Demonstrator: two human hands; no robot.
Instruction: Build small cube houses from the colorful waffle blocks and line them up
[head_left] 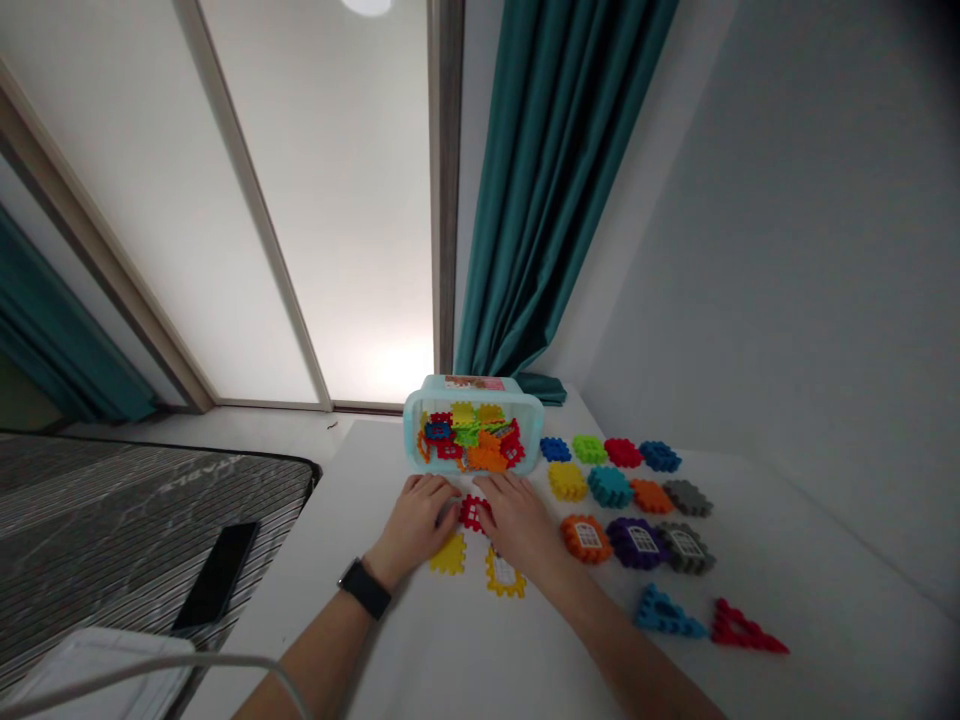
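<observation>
Between my left hand (420, 520) and right hand (517, 518) is the red window piece (472, 512), near the pale-blue bin (412, 432). My right thumb overlaps its edge; whether either grip closes on it, I cannot tell. A yellow piece (448, 556) lies beside my left.

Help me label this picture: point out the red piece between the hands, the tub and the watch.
Red piece (472, 513): head view, on its windowed middle.
Tub (410, 432): head view, on the left side of its rim.
Watch (365, 588): head view, on its dark face.
</observation>
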